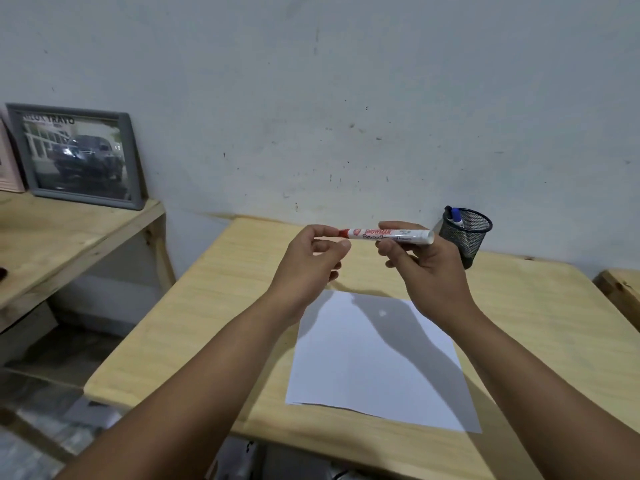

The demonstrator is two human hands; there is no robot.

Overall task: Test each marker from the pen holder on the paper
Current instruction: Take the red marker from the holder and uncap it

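A white marker (391,235) with red lettering and a red cap end is held level above the table. My right hand (424,268) grips its white barrel. My left hand (311,261) pinches the red cap end between thumb and fingers. Below the hands a blank white sheet of paper (374,362) lies flat on the wooden table (214,306). A black mesh pen holder (465,235) stands at the table's back right, just behind my right hand, with a blue-capped marker (456,216) sticking up from it.
A grey picture frame (79,154) leans against the wall on a wooden shelf (62,237) to the left. Another wooden piece (620,292) shows at the right edge. The wall rises right behind the table.
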